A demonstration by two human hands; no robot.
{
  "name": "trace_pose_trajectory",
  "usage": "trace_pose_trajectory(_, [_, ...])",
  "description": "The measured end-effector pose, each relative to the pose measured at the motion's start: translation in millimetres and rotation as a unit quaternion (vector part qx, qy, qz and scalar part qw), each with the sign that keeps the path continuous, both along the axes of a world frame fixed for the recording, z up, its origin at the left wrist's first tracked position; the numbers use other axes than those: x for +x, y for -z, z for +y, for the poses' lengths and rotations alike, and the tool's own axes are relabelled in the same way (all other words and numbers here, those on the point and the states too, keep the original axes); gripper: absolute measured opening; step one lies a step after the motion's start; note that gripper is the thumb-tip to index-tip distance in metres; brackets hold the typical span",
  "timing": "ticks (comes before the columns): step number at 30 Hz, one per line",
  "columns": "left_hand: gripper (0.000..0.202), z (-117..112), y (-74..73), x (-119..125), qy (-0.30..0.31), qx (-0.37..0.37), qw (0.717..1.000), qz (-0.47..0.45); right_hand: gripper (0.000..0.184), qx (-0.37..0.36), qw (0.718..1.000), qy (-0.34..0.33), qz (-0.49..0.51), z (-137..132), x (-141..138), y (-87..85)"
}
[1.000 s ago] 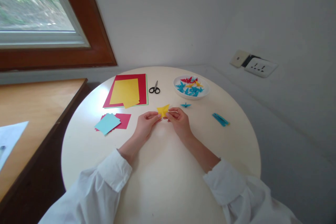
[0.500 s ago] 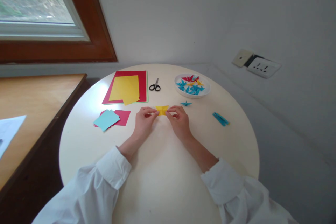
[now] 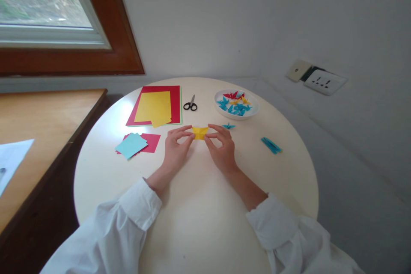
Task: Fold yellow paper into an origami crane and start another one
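Your left hand point(image 3: 177, 146) and right hand point(image 3: 222, 147) each grasp one end of the yellow paper point(image 3: 200, 133), thumbs at its near corners. It sits squarely between them, long axis running left to right, so neither hand is nearer. Whether it touches the table point(image 3: 192, 209), you cannot tell.

Brown-framed window point(image 3: 45, 2) in a pale wall point(image 3: 199, 21); round white table point(image 3: 192, 214) near a wooden desk point(image 3: 41, 120), floor point(image 3: 48, 209) seemingly dark.
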State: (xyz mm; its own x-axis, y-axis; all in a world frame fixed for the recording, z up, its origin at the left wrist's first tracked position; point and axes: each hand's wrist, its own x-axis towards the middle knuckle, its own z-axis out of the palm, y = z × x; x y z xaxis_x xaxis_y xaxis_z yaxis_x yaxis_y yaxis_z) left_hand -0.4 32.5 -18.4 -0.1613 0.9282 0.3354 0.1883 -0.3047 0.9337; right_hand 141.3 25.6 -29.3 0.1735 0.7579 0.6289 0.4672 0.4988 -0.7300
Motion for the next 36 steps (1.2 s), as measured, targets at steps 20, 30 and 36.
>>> trace_pose_trajectory(20, [0.019,7.5,14.7,-1.6,0.066,-0.13,0.985,-0.092,0.011,-0.169,0.974,-0.03,0.145,4.3,0.3,3.8])
trace_pose_trajectory(30, [0.024,7.3,13.6,-2.1,0.083,-0.157,0.974,-0.138,0.021,-0.251,0.919,-0.102,0.286,5.0,-1.1,0.0])
trace_pose_trajectory(36, [0.028,9.0,17.9,-1.4,0.117,-0.149,0.969,-0.158,0.023,-0.239,0.917,-0.103,0.303,6.1,-2.3,0.7])
